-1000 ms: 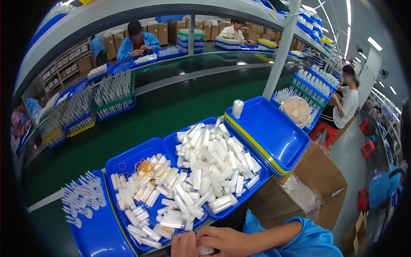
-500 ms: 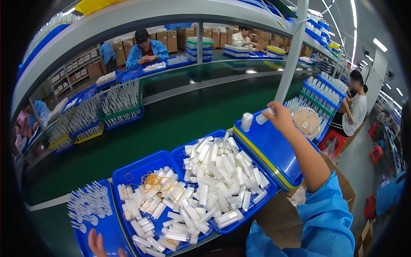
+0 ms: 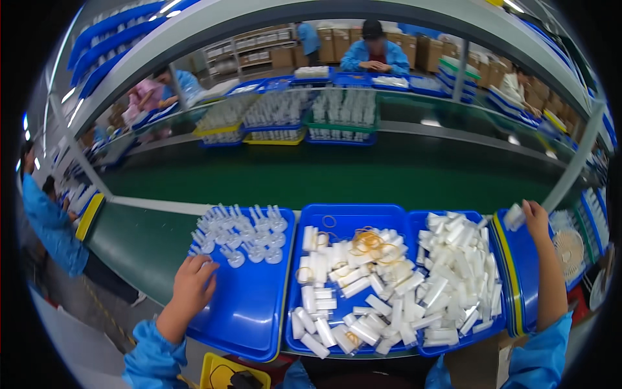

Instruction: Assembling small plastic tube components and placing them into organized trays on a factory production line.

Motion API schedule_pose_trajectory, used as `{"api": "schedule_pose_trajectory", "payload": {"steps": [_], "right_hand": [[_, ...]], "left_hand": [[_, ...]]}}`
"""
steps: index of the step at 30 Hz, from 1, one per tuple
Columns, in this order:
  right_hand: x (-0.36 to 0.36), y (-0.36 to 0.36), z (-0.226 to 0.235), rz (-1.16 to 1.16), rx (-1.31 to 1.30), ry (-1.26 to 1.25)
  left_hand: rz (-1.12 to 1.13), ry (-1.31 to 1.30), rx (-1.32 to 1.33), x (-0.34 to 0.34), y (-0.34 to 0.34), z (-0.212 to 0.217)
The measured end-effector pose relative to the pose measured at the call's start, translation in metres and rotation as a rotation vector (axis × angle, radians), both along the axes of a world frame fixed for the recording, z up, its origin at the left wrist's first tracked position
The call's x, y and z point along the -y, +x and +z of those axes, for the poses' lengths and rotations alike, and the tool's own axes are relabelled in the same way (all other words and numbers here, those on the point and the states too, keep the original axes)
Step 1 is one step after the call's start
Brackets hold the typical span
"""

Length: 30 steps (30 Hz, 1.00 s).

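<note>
My left hand is at the near-left edge of a cluster of clear stemmed plastic pieces with round bases. Its fingers curl in at one of these pieces; blur leaves the grip partly unclear. The cluster occupies the far part of the left blue tray. At the far right, my right hand reaches over a stack of blue and yellow trays. Its fingertips hold a short translucent cylinder with white in it, tilted above the top tray.
Two blue trays between my hands hold heaps of white, clear-wrapped pieces; rubber bands lie on the middle heap. A green belt runs beyond. A frame post and a round fan are near my right arm. Co-workers sit across.
The view has swung left, so the trays appear farther right. My left hand has moved from the tray's near edge to the clear pieces. My right hand is still at the tray stack.
</note>
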State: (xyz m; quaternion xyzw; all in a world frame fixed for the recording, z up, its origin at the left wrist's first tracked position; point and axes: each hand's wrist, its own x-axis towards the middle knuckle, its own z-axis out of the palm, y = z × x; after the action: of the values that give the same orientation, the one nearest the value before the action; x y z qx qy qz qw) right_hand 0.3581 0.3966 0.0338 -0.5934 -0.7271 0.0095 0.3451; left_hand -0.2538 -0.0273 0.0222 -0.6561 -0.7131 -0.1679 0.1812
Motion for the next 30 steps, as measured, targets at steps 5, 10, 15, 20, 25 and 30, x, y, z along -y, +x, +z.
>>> {"api": "schedule_pose_trajectory", "payload": {"steps": [5, 10, 15, 20, 25, 30], "right_hand": [[0.001, -0.001, 0.018, -0.125, 0.351, 0.381], [0.081, -0.126, 0.073, 0.283, 0.121, 0.202], [0.152, -0.242, 0.07, 0.906, 0.229, 0.035], [0.193, -0.307, 0.038, 1.271, 0.554, -0.158], [0.21, -0.339, -0.006, 1.263, 0.977, -0.179], [0.219, -0.343, -0.009, 1.228, 1.079, -0.177]], "left_hand": [[0.059, -0.11, -0.105, -0.011, -0.034, -0.006], [0.137, -0.131, -0.204, -0.016, -0.058, -0.022], [0.141, -0.093, -0.071, -0.008, -0.062, -0.025], [-0.064, -0.027, 0.301, 0.006, -0.013, 0.007], [-0.153, 0.014, 0.342, 0.038, 0.027, -0.003], [-0.09, -0.017, 0.421, 0.043, 0.033, -0.013]]}}
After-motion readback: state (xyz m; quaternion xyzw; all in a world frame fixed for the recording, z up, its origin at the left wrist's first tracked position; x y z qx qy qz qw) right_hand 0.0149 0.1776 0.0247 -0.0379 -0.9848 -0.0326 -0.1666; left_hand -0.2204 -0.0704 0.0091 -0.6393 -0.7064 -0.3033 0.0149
